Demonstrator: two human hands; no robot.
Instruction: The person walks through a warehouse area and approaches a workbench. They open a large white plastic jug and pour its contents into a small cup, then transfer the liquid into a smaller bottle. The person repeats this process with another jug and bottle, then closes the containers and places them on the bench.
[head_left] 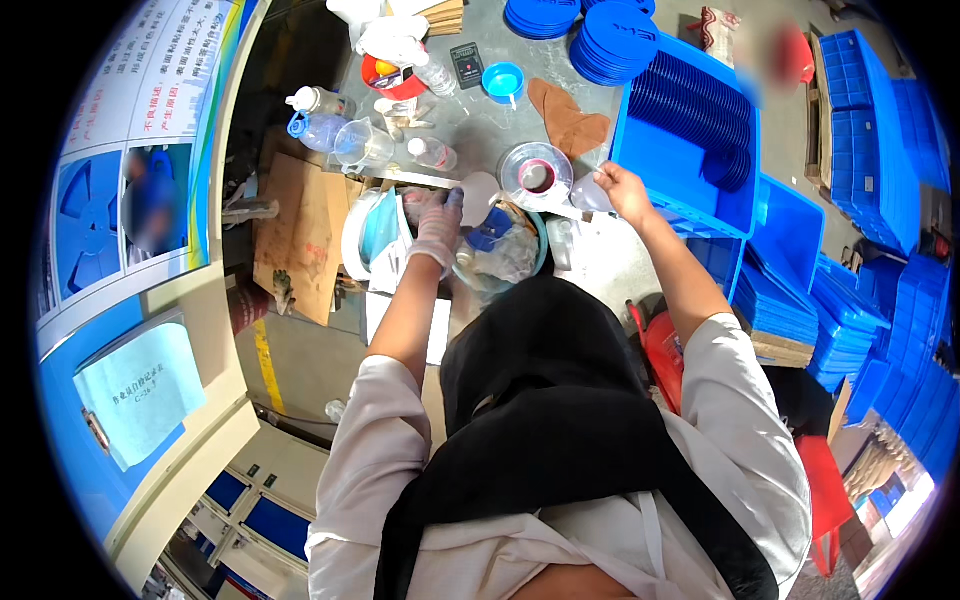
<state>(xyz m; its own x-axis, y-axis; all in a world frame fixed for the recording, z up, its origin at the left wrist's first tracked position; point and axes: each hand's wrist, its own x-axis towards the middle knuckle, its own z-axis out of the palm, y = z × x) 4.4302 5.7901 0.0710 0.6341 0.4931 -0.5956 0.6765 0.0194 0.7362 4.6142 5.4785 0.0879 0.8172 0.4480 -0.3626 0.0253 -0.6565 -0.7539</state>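
My left hand (437, 228), in a whitish glove, reaches over the bins at the table's near edge. Its fingers are closed at the rim of a pale, translucent round disc (481, 194). My bare right hand (624, 192) is farther right, thumb and fingers pinched on a small translucent piece of film (589, 195). Just left of that film is a large clear roll (517, 163), with a smaller roll with a pink ring (538, 177) on it. A pale strip runs from the rolls toward my right hand.
Below my left hand, a bin (545, 250) holds crumpled plastic. Bottles (433, 153), a clear jug (362, 146), a blue cup (503, 81) and a brown cloth (568, 117) are on the grey table. A blue crate (741, 215) holds stacked blue discs (690, 110); more discs (614, 42) stand behind.
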